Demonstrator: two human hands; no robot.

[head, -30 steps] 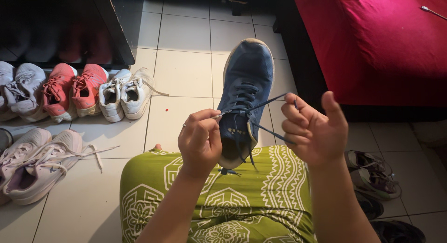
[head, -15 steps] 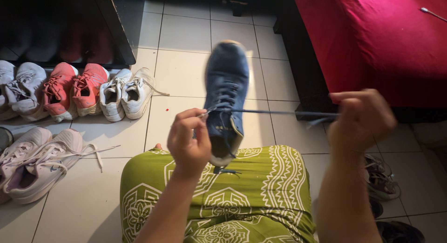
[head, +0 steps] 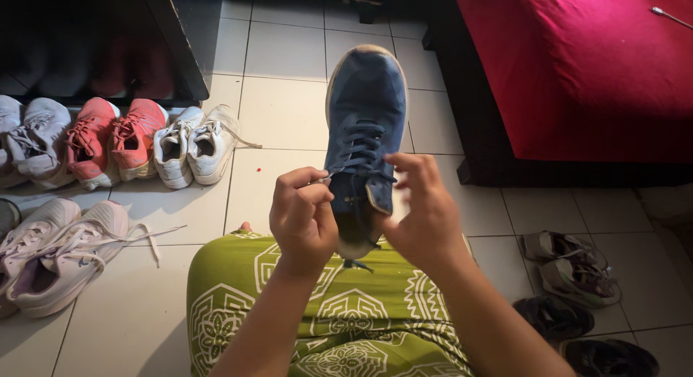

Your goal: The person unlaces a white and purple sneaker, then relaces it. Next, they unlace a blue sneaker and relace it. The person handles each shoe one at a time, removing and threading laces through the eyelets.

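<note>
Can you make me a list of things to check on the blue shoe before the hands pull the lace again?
1. Shoe held steady: ok. The left hand and the right hand are both at the blue shoe, whose heel rests on the green patterned lap.
2. Lace gripped: ok on the left, where the fingertips pinch the dark lace at the shoe's side; cannot tell on the right, the fingers hide it.
3. Lace crossed evenly through the eyelets: ok for the rows that show.
4. Lace free of knots: cannot tell, too dark.
5. Room to pull sideways: ok, the tiled floor beside the shoe is open.
</note>
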